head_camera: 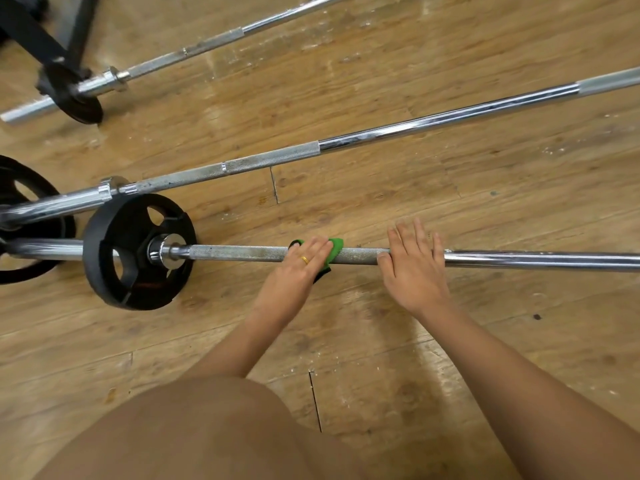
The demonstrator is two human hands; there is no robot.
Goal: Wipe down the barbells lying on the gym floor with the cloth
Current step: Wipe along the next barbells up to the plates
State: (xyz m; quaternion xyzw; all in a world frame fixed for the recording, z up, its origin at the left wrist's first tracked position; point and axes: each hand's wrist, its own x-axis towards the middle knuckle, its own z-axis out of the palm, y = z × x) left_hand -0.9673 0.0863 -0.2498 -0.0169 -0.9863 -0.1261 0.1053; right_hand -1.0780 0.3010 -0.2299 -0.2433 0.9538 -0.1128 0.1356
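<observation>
Three chrome barbells (pixel 242 252) — knurling dull, speckled

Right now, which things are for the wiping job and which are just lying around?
For the job: green cloth, held by the left hand against the near barbell; right hand resting on the near barbell; middle barbell; far barbell.

Just lying around: black weight plate on the near barbell; black metal frame at top left.
</observation>
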